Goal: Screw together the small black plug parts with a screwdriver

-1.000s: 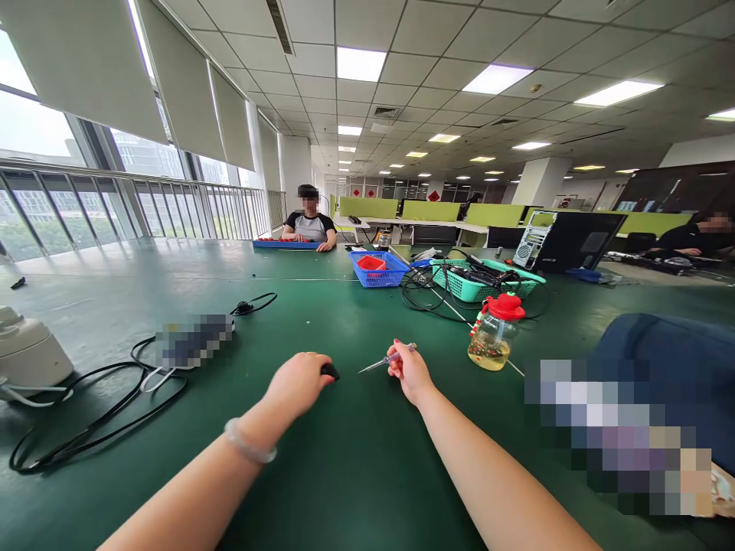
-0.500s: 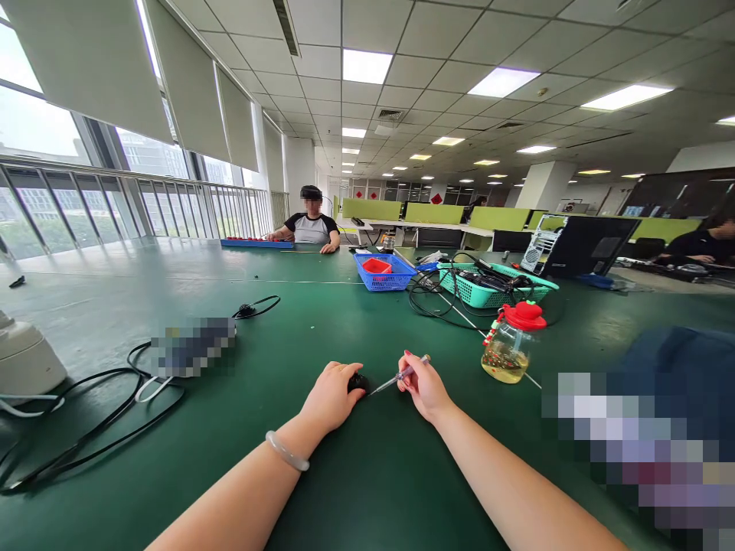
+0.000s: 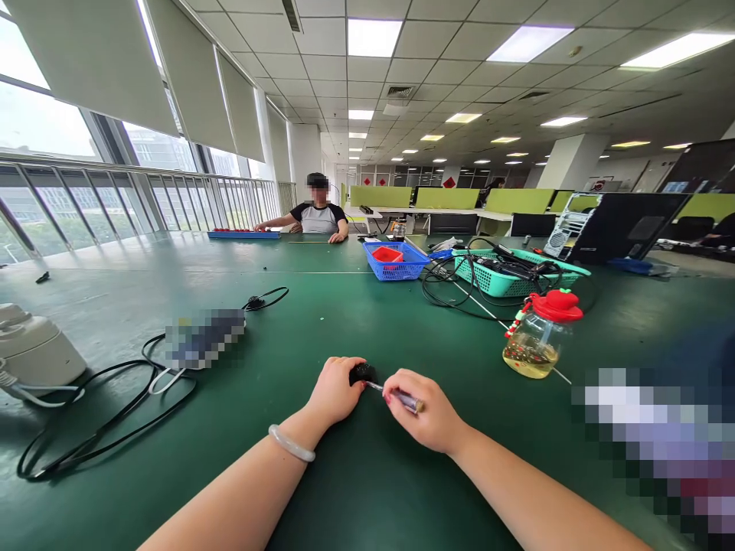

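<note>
My left hand (image 3: 334,390) is closed around a small black object (image 3: 362,373) that rests on the green table (image 3: 367,490). My right hand (image 3: 428,417) pinches a thin screwdriver (image 3: 402,398) with a clear purple handle. Its metal tip points left and touches the black object. Both hands sit close together near the table's middle front. A pale bangle (image 3: 291,444) circles my left wrist.
A glass jar with a red lid (image 3: 540,337) stands to the right. Black cables (image 3: 103,413) and a white device (image 3: 34,348) lie at left. A blue basket (image 3: 397,264) and a teal basket (image 3: 505,277) sit farther back. A person (image 3: 317,214) sits at the table's far end.
My right hand moved left and turned, bringing the screwdriver tip onto the black object. My left hand shifted slightly right with the object still in it.
</note>
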`<state>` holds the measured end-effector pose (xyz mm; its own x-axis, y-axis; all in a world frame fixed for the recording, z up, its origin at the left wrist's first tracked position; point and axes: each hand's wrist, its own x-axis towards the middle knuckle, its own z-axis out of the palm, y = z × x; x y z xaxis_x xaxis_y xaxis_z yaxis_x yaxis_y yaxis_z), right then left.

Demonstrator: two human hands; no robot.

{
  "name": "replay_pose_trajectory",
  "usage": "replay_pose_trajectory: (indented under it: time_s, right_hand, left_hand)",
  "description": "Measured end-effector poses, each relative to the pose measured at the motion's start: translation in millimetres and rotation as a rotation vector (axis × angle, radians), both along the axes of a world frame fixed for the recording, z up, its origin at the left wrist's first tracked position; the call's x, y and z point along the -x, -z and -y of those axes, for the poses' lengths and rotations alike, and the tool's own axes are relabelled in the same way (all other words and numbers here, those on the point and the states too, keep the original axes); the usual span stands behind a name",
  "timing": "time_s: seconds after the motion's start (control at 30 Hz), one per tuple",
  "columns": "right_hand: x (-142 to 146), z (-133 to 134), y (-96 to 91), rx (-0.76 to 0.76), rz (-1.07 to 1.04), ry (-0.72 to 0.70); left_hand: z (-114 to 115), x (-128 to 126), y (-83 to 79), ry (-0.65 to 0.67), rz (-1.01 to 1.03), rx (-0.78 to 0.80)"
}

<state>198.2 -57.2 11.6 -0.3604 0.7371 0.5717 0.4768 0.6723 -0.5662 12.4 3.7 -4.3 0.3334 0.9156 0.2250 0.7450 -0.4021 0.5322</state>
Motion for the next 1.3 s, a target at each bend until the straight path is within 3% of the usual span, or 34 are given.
replay_pose_trajectory:
  time_s: [0.13,0.3,0.53,0.83,1.3]
  right_hand:
    - [8,8,-0.5,-0.164,0.268,0.000]
    - [7,8,0.8,-0.273,0.335,0.039]
    - [5,8,-1.4,-0.323,0.345,0.059]
    - [9,10,-0.2,-0.354,0.623,-0.013]
    - [7,15,-5.3,-0.346,0.563,0.011]
  left_hand:
    - [-1,0,0.5,-0.002,-0.005,-0.008]
    - [0,0,-1.3,0.007,-0.012,-0.006]
    - [0,0,-0.3,0.019,-0.001,-0.003]
    - [-2,0,1.4,0.028,0.002,-0.002]
    - [-1,1,1.0,0.050,-0.022,-0.005]
